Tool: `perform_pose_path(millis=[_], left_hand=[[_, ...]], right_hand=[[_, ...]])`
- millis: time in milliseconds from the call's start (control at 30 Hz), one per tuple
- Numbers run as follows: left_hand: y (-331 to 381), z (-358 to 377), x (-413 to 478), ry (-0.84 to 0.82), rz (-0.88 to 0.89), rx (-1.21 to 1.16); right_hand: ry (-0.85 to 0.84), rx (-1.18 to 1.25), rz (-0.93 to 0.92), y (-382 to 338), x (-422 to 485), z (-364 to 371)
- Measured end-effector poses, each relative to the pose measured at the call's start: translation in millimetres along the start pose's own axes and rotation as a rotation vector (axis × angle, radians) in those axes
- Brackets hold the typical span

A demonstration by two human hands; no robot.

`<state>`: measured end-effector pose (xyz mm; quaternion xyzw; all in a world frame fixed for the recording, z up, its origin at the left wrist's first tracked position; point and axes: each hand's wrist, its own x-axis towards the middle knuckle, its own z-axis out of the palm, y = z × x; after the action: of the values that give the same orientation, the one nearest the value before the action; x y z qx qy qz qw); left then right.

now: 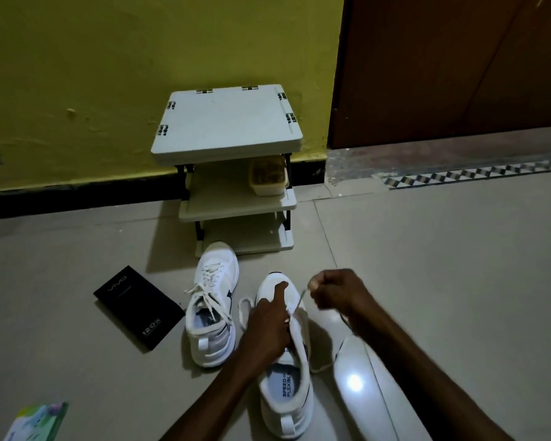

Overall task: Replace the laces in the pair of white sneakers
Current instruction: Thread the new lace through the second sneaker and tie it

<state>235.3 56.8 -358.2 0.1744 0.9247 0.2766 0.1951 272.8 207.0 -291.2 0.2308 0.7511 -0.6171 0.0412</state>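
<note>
Looking down, we see a grey tiled floor (427, 249) filling most of the view, a yellow wall (109, 74) behind it and a brown door (458, 65) at upper right. A white three-tier rack (226, 122) stands against the wall.

Both white sneakers sit on the floor in front of the rack, toes pointing at it. The near sneaker (287, 393) is at bottom centre, with "SPEED & FLEXIBLE" printed on its insole. The far sneaker (212, 313) is just to its left and further up, untouched, with its laces (209, 281) threaded and the ends lying loose. A black box (137, 305) lies flat on the floor just left of the far sneaker, marked "vivo" and "120W".

The left hand (268, 326) rests on the near sneaker's upper. Its index finger is straight and points toward the toe, and the other fingers are curled round the edge of the lacing area. The right hand (337, 291) is raised right of the toe, clear of the shoe, with thumb and fingers pinching the lace (301, 297).

A green-and-white packet (39, 421) is cut off at the bottom-left corner. A small tub (268, 176) sits on the rack's middle tier, right side.

The lace runs taut from the right hand down to the eyelets by the left hand; we cannot tell which eyelet. Slack loops lie on the floor on both sides of the near sneaker.
</note>
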Motion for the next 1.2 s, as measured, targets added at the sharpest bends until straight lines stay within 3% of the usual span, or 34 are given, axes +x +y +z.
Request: perform_pose_path(millis=[200,267,333,400,467,500,600,767,900,1067,1200], left_hand=[[-6.9,5.4,9.8,-0.03,0.03,0.113],[-8.3,5.1,7.0,0.027,0.056,0.093],[-11.2,1.4,3.6,0.165,0.087,0.098],[-15.0,-5.8,5.2,0.307,0.129,0.178],[-15.5,-17.4,9.2,0.395,0.172,0.112],[-13.7,-23.7,11.8,0.413,0.194,0.041],[-7.4,-40.9,17.4,0.379,0.225,-0.197],[-16.2,-44.2,16.0,0.164,0.297,-0.292],[-17.4,-40.0,14.3,0.058,0.268,-0.33],[-29.4,-34.5,19.0,-0.158,0.144,-0.289],[-33.9,-23.9,18.2,-0.15,0.134,-0.233]], right_hand=[[-0.301,1.03,-0.147,-113.6,-39.9,-41.5],[-0.347,1.166,-0.14,-118.2,-42.0,-42.4],[-0.313,1.003,-0.009,-103.6,-35.2,-31.3],[-0.169,0.404,0.058,-67.3,-19.6,-14.1],[-0.063,-0.21,0.045,-18.1,-1.7,3.5],[-0.064,-0.405,0.039,3.9,3.4,11.0],[-0.081,-0.669,0.019,42.9,8.1,27.2],[-0.04,-0.774,-0.043,52.2,12.7,38.7],[-0.111,-0.752,-0.038,47.3,15.6,35.6],[-0.175,-0.422,0.04,27.8,8.9,23.2],[-0.276,0.134,0.057,-27.2,-2.5,0.0]])
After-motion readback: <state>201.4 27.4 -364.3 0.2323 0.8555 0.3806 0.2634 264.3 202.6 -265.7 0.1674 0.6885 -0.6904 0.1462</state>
